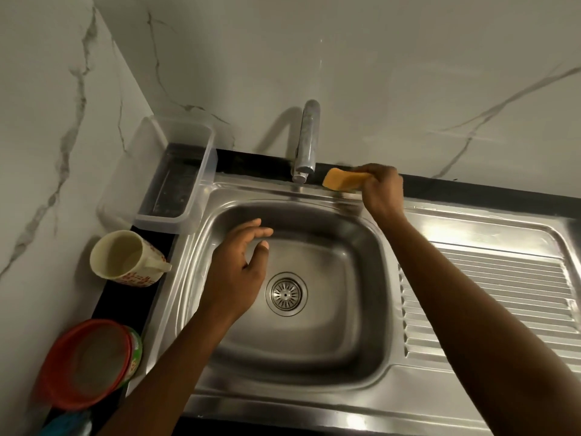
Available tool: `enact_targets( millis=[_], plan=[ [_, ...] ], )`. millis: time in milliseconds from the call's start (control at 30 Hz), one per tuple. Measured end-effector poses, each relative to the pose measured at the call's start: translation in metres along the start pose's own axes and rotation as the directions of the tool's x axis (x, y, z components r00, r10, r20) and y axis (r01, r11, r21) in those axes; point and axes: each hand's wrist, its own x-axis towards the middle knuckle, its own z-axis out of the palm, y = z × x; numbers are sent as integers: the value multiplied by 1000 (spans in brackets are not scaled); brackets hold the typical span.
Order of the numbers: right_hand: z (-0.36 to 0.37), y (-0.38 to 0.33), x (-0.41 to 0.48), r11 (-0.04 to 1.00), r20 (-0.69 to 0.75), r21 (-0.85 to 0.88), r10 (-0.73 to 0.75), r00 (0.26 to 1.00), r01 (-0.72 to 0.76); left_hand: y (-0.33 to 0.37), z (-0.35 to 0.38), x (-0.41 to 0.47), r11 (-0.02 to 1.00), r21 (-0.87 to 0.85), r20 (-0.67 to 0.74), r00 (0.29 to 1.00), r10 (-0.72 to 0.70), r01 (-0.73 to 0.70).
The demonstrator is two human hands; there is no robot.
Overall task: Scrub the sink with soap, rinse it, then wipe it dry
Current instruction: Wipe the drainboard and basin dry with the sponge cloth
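A stainless steel sink (pixel 314 350) fills the middle of the view, with a round drain strainer (pixel 286 294) at its bottom. My right hand (pixel 382 191) grips a yellow sponge (pixel 341 180) at the sink's back rim, just right of the chrome faucet (pixel 306 143). My left hand (pixel 239 269) hovers over the left side of the basin with fingers relaxed and holds nothing. No water runs from the faucet.
A clear plastic container (pixel 176 171) stands at the back left corner. A cream mug (pixel 125 258) sits left of the basin. A red-lidded tub (pixel 91 363) is at the front left. The ribbed drainboard (pixel 484 297) extends to the right. Marble walls close in behind and left.
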Motion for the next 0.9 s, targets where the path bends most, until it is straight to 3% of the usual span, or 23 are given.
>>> enact_targets(
  millis=[100,167,267,333,400,467,667,800,900],
  plan=[
    [9,-3,25,1000,190,28,9,982,-14,-1,3,-3,1000,19,-12,1000,-13,13],
    [14,1,39,975,317,-178,-74,946,136,-1,7,-6,998,55,-15,1000,-18,19],
    [19,5,49,714,412,-515,-279,867,475,-1,14,-10,996,82,-22,999,-40,41],
    [26,7,46,574,429,-573,-399,810,586,1,21,-12,996,80,-18,999,-44,45],
    [32,17,40,530,442,-586,-426,790,613,5,30,-12,996,79,-15,999,-44,46],
    [35,33,34,535,466,-572,-412,783,622,9,39,-11,996,72,-15,998,-53,54],
    [-4,84,25,691,521,-305,-455,722,656,24,64,-11,996,61,-2,998,-60,60],
    [-58,125,15,676,542,-266,-484,687,687,32,78,-15,998,29,-2,998,-58,58],
    [-90,134,8,732,526,-302,-406,747,611,35,85,-19,999,20,-15,999,-41,41]
  ],
)
